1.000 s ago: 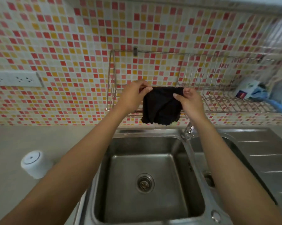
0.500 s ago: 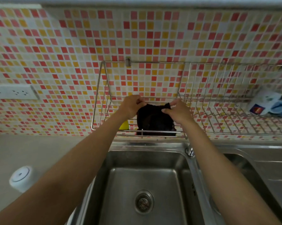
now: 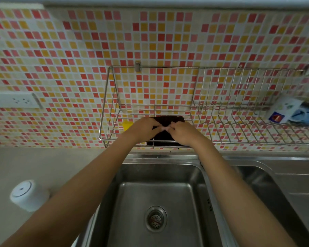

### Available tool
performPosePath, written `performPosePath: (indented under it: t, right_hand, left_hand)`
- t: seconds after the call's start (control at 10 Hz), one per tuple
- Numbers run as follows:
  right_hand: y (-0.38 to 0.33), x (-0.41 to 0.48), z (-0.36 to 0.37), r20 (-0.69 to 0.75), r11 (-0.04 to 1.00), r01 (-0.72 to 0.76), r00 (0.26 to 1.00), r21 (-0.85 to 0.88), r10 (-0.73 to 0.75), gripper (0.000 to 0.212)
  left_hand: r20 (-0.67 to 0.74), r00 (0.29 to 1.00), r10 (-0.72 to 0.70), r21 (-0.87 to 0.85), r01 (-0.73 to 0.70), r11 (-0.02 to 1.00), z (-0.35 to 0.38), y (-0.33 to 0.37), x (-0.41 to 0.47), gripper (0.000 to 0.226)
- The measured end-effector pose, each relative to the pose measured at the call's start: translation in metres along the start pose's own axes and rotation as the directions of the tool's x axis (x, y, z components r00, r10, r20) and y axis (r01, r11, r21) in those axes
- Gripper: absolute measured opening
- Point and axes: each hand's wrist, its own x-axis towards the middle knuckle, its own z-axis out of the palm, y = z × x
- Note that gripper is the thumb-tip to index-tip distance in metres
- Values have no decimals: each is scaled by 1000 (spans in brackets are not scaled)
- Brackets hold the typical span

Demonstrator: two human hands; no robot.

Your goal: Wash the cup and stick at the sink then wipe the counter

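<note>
1. The black cloth (image 3: 165,135) lies in the wire rack (image 3: 221,142), in the middle of the frame, above the sink (image 3: 161,175).
2. The left hand (image 3: 144,130) and right hand (image 3: 183,132) press down on it, fingers bent and pinching the cloth, fingertips touching.
3. A white cup (image 3: 28,195) stands upside down at the lower left.

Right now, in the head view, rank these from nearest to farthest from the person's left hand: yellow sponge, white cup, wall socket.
1. yellow sponge: in the wire rack, just left of the left hand.
2. wall socket: far left on the tiles.
3. white cup: lower left, on the counter.
</note>
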Motion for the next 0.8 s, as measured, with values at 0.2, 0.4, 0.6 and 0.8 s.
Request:
performPosePath:
  t: [0.2,0.4,0.6,0.8]
  right_hand:
    - [-5,-17,14,-458,998,-45,888,-33,25,49]
    - [-13,-53,45,-634,942,-106,763,-319,-129,54]
    - [-21,-84,56,-470,956,-169,882,-240,38,65]
    - [-47,-134,81,-289,976,-105,956,-191,46,59]
  left_hand:
    - [-113,991,-78,204,100,974,8,16,-33,54]
    - [-264,963,-57,375,157,914,31,8,-83,64]
    - [-227,970,-83,302,151,941,41,7,-139,65]
    - [-184,975,-125,267,172,948,51,-1,-201,64]
